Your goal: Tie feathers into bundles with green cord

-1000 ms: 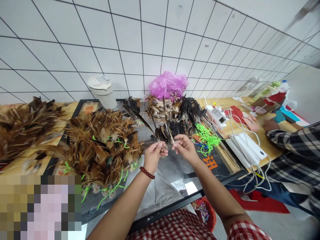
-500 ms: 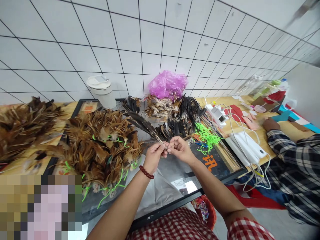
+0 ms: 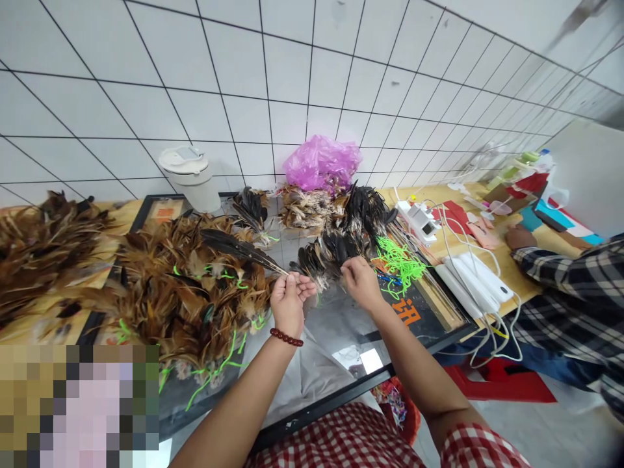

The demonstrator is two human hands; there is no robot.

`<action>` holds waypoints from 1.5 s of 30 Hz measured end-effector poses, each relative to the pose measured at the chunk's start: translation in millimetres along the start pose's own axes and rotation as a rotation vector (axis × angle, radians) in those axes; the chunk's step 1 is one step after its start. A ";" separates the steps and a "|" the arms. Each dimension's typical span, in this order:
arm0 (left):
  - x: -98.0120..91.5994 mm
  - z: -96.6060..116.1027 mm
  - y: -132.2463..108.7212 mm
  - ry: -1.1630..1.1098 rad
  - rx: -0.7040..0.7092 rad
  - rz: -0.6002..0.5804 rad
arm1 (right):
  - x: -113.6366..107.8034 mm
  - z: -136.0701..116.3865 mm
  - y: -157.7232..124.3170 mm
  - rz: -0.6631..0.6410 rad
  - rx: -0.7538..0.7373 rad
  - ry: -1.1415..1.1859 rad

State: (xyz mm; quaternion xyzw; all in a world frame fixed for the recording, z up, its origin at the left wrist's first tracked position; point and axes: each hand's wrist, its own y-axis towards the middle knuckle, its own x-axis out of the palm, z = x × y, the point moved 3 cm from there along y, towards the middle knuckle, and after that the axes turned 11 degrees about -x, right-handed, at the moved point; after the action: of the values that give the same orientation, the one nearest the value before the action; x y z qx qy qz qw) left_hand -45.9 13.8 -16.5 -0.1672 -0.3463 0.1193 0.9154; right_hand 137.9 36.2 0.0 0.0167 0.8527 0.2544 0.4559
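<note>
Long dark feathers are pinched by their quills between the thumb and fingers of my left hand, tips pointing to the upper left. My right hand has curled fingers at the near edge of a pile of black feathers. What its fingertips hold, if anything, is hidden. Left of my left hand lies a big heap of brown feathers, some tied with green string. A tangle of bright green strings lies right of my right hand. Another small black feather bundle lies farther back.
A white lidded cup and a pink plastic bag stand along the tiled wall. To the right are a power strip, a white device with cables, and another person's plaid sleeve. More brown feathers lie far left.
My hands have moved apart: the left swung slightly left with the dark feathers, while the right left them and went to the black feather pile.
</note>
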 end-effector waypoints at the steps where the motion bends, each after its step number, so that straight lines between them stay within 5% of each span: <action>1: 0.1 0.1 -0.3 0.004 0.000 -0.004 | -2.5 2.2 0.3 0.049 0.035 0.033; 4: 0.7 0.3 -0.9 0.009 0.007 -0.015 | -9.6 8.3 1.5 0.173 0.154 0.191; 10: 2.2 -0.9 -1.0 0.035 0.015 -0.029 | -16.7 9.9 7.6 0.451 0.291 0.897; 15: 2.1 -1.7 -1.8 0.034 0.010 -0.041 | -13.9 22.1 9.9 0.484 0.361 1.129; 18: 2.1 -1.2 -2.0 0.030 0.005 -0.035 | -11.2 26.2 8.5 0.323 0.314 0.895; 22: 2.6 -0.7 -1.6 0.024 -0.010 -0.038 | -6.6 15.5 2.3 0.016 0.104 0.126; 25: 2.6 -1.2 -1.1 0.023 -0.006 -0.042 | -2.0 6.0 -3.3 -0.150 0.041 -0.177; 31: 1.7 -3.3 0.7 0.027 -0.005 -0.039 | -26.3 17.6 41.1 -0.186 0.135 -0.230; 35: 0.9 -3.4 1.3 0.026 -0.004 -0.051 | -43.1 55.8 108.2 -0.216 0.461 -0.400; 39: -0.5 -4.6 2.2 0.040 -0.001 -0.054 | -29.6 84.2 148.3 -0.255 0.596 -0.384; 45: -0.9 -5.8 2.5 0.046 -0.007 -0.059 | -14.8 109.7 153.9 -0.268 0.661 -0.319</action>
State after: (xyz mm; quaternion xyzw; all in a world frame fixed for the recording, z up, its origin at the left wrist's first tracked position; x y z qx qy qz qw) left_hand -42.9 14.5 -22.1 -0.1626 -0.3303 0.0871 0.9257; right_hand 201.4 212.2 30.7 0.0905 0.8018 -0.1018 0.5818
